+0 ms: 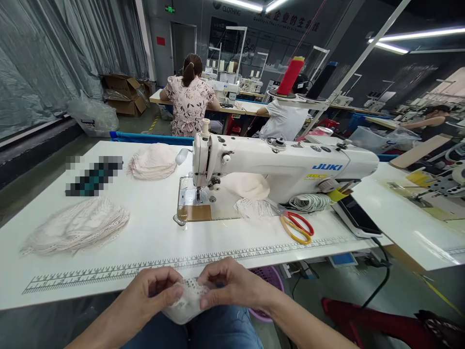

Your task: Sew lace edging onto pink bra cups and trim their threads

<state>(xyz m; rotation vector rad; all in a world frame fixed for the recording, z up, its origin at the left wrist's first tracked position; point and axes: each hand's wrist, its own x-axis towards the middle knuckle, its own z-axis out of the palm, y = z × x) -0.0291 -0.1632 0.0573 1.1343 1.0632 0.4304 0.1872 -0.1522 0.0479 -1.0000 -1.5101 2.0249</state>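
Both my hands meet over my lap, just below the front edge of the white sewing table [152,242]. My left hand [150,293] and my right hand [228,286] are closed in a pinch on one small white lace piece [187,303], which hangs between them. On the table to the left lies a flat stack of the same lace pieces [76,225]. Farther back sits a second pile of pale pieces [152,162]. A white JUKI sewing machine [283,165] stands ahead of me.
Red and yellow-handled scissors [296,227] lie by the machine, with more lace [254,208] and a coil of white cord [310,202]. A printed ruler strip [181,264] runs along the table front. Other people sit at machines behind. A purple basket [269,278] is under the table.
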